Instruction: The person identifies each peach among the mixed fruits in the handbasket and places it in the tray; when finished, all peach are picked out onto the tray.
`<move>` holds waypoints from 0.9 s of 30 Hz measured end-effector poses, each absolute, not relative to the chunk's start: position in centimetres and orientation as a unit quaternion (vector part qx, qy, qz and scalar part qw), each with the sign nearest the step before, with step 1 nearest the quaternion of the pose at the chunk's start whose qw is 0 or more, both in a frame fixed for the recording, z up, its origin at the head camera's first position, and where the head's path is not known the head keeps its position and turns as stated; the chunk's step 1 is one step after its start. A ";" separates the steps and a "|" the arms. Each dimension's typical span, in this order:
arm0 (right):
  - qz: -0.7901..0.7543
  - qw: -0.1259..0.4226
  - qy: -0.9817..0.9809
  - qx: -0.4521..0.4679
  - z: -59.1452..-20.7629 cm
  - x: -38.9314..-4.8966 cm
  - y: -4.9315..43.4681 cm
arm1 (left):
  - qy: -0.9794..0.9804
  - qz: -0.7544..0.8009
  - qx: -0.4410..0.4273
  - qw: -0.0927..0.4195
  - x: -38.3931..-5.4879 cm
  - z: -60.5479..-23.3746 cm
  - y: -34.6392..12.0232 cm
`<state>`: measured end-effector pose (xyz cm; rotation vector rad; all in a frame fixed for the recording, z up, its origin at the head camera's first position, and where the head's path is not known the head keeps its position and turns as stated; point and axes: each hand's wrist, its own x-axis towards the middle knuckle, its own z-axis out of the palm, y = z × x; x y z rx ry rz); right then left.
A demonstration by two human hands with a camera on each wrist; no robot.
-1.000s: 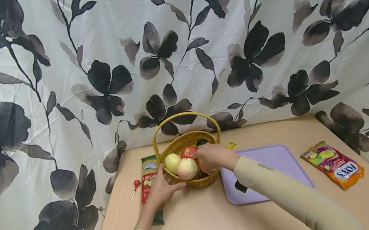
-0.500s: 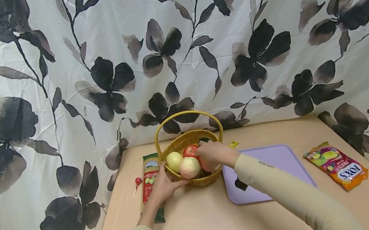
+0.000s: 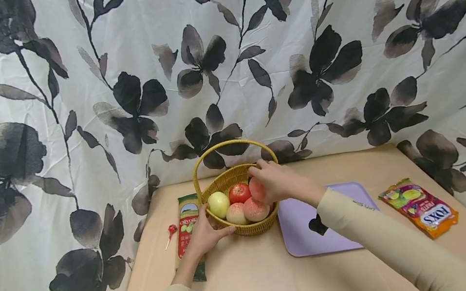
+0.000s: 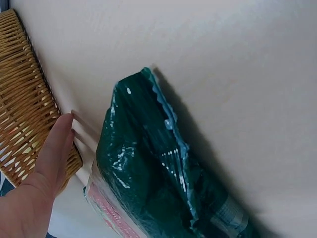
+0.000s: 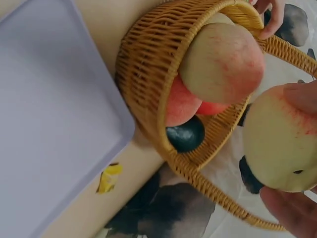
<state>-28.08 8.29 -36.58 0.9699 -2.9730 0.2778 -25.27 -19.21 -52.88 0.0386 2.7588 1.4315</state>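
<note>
My right hand (image 3: 279,181) holds a peach (image 5: 277,144) over the right side of the wicker basket (image 3: 253,230), thumb on one side and fingers on the other. Inside the basket are a peach (image 3: 236,214) at the front, another peach (image 3: 255,209) to its right, a red apple (image 3: 239,193) and a yellow-green round fruit (image 3: 219,204). A dark green, smooth fruit (image 5: 185,135) lies deeper in, seen in the right wrist view. My left hand (image 3: 204,233) grips the basket's left side, its thumb stretched along the woven wall.
A green and red Olivoilà packet (image 3: 187,220) lies left of the basket, beside a red lollipop (image 3: 172,229). To the right are a lilac tray (image 3: 299,245) and a Fox's candy bag (image 3: 420,209). A small yellow wrapped piece (image 5: 110,178) lies behind the tray.
My right hand has risen from among the fruit with the peach in its fingers. The peach at the basket's front right is now uncovered. My left hand stays at the basket.
</note>
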 end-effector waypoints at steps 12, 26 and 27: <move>0.215 0.045 -0.920 0.326 -37.3 -26.5 14.2 | 0.888 0.459 0.012 0.016 -25.3 -53.0 -19.1; 0.250 -0.011 -0.918 0.306 -43.2 -23.8 18.5 | 0.887 0.461 0.008 0.022 -25.4 -52.6 -19.0; 0.251 -0.015 -0.918 0.306 -43.8 -23.6 18.6 | 0.887 0.462 0.009 0.023 -25.4 -52.6 -18.9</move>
